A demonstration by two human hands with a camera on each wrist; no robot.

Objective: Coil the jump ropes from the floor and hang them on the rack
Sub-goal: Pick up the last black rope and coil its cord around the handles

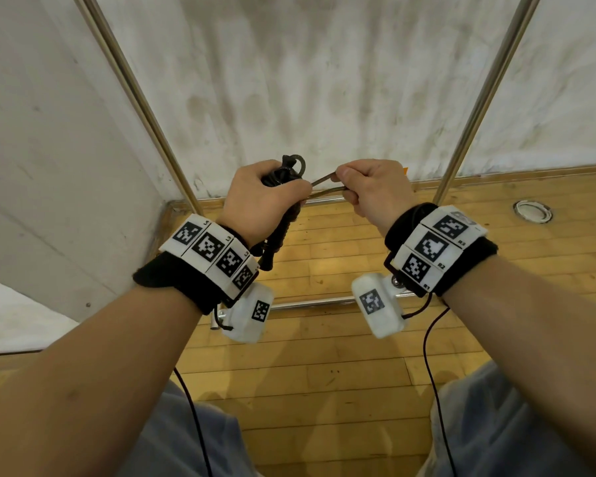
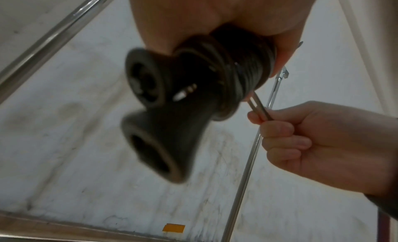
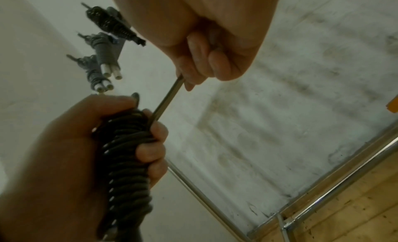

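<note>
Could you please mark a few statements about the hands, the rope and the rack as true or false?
1. The left hand grips the coiled jump rope. True.
2. The right hand is open and holds nothing. False: it pinches a doubled strand pulled from the coil.
3. Other coiled ropes already hang nearby. True.
4. The coil lies on the wooden floor. False: it is held in the air, in front of the rack's metal poles.
</note>
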